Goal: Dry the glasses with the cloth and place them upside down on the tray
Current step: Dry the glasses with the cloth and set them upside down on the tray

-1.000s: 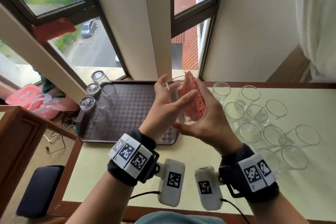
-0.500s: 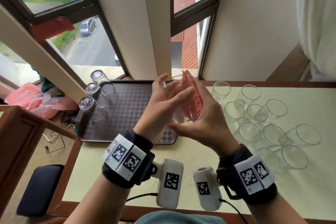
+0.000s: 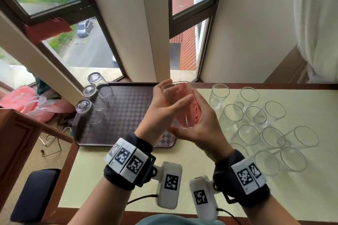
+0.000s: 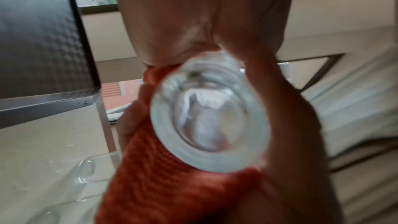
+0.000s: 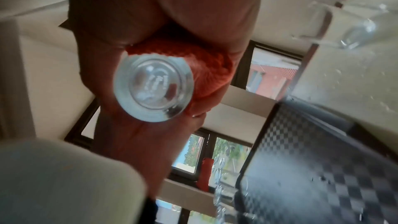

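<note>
A clear glass (image 3: 178, 105) is held upright in the air over the right end of the dark checkered tray (image 3: 128, 115). My left hand (image 3: 164, 113) grips it from the left, fingers across its front. My right hand (image 3: 203, 129) holds a red-orange knitted cloth (image 3: 197, 113) against its right side and cups it from below. In the left wrist view the thick glass base (image 4: 211, 118) faces the camera with the cloth (image 4: 172, 176) wrapped beside it. The right wrist view shows the same base (image 5: 154, 89) and cloth (image 5: 206, 67). Three glasses (image 3: 88, 91) stand upside down at the tray's left edge.
Several upright glasses (image 3: 256, 115) stand close together on the pale tabletop (image 3: 109, 179) to the right of my hands. Windows and a wall lie just behind the tray. A dark padded stool (image 3: 34, 193) sits by the table's left side.
The cloth, which stuck up above the glass rim, now lies lower along the glass's right side. Both hands keep their hold and have barely shifted.
</note>
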A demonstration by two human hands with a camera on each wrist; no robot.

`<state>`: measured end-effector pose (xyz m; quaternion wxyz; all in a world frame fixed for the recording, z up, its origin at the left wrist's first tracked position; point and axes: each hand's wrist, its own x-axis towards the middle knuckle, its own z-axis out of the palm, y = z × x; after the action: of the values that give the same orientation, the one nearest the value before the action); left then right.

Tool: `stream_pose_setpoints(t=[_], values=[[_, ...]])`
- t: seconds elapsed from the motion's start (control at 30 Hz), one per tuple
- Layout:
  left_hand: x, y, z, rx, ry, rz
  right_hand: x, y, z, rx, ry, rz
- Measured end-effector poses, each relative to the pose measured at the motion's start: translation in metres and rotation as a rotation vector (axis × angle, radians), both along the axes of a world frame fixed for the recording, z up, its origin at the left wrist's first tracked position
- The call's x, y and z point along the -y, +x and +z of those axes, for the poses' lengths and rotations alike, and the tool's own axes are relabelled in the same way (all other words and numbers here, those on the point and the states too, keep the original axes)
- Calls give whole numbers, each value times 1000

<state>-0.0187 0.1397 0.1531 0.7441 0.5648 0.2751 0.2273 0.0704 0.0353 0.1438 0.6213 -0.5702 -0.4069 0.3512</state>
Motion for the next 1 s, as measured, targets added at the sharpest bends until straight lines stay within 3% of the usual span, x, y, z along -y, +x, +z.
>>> stream_pose_setpoints(t=[0.1,0.2,0.37,0.43,0.5,0.6,0.67,0.73,0.87,0.93,1.0], values=[[-2,-1,0,98,-121,-15,3,2,1,-233,21,86],[-6,-7,0,61,-136,-50,5,4,-1,-286,8,112],[-9,-7,5,26,-172,-74,2,4,-2,104,-14,-52],[-4,-4,6,24,-127,-56,-1,4,-1,142,-6,-25],[0,-3,8,54,-111,-16,-1,5,4,-14,0,43],[1,-5,12,99,-138,-104,1,5,7,-333,40,141],[-3,-8,13,99,-153,-129,1,5,6,-387,38,131],[-8,-10,12,78,-159,-97,-1,2,8,-269,12,50],[-5,-9,11,18,-102,-29,-5,1,7,150,-20,-41],[0,-7,9,1,-72,10,-4,2,6,41,-18,22],[1,-6,8,0,-72,-11,-3,1,7,-218,8,96]])
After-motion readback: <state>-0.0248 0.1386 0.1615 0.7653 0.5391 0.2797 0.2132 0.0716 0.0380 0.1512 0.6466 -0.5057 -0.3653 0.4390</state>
